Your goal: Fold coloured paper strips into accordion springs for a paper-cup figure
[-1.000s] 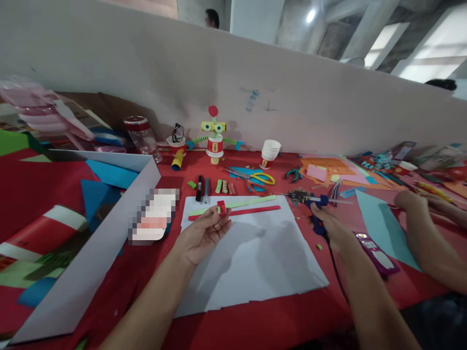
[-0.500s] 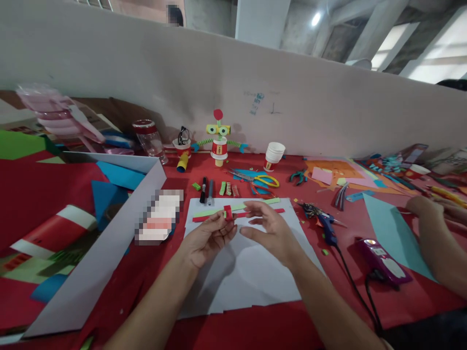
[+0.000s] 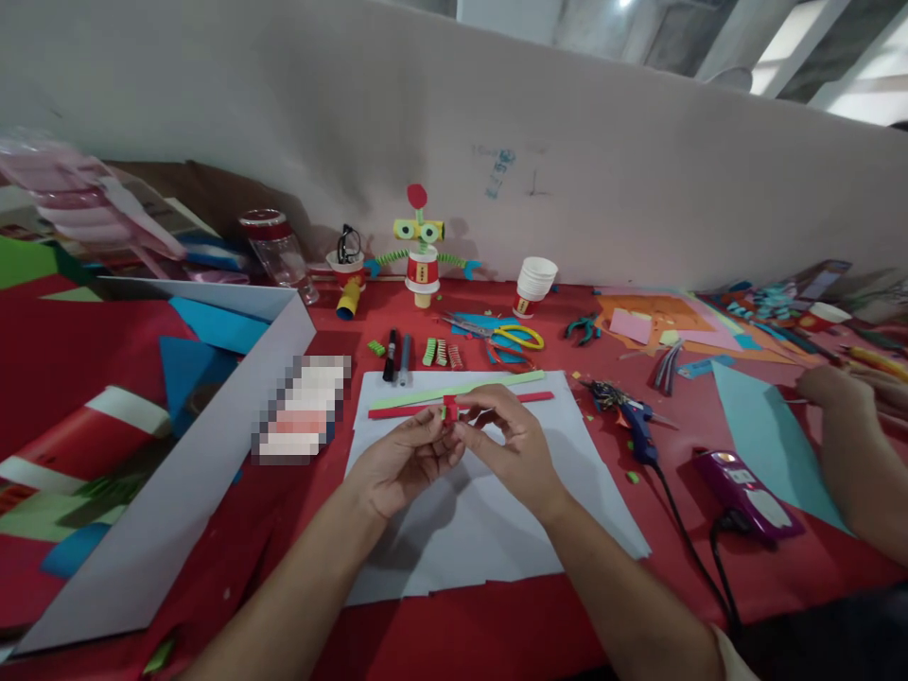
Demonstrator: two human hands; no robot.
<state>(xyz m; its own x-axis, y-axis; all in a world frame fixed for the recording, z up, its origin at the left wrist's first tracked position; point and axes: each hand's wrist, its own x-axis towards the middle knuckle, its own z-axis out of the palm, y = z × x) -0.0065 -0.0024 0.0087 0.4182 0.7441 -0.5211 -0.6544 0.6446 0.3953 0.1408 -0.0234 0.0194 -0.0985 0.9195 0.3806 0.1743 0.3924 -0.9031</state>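
Between my two hands is a small folded paper piece [image 3: 449,412], red with a bit of green. My left hand [image 3: 410,456] pinches it from the left. The thumb and fingers of my right hand [image 3: 512,443] close on its right side. Below them lies a white paper sheet [image 3: 497,539]. Across its far edge run a red paper strip [image 3: 397,410] and a light green strip [image 3: 521,379], which pass partly behind my fingers. Just beyond the sheet are small folded paper springs [image 3: 441,353], a black marker [image 3: 390,355] and a grey pen [image 3: 404,359].
A cup robot figure [image 3: 424,272] stands at the back, with stacked paper cups [image 3: 535,284] to its right. Yellow-handled scissors [image 3: 521,335] lie before them. On the right are a blue glue gun [image 3: 638,437], a purple power box [image 3: 748,501] and another person's hand [image 3: 833,392]. A white-walled box [image 3: 213,454] stands left.
My right hand has moved left and closed on the folded paper piece, having been apart from it before. My left hand keeps its pinch. The camera view has tipped slightly downward.
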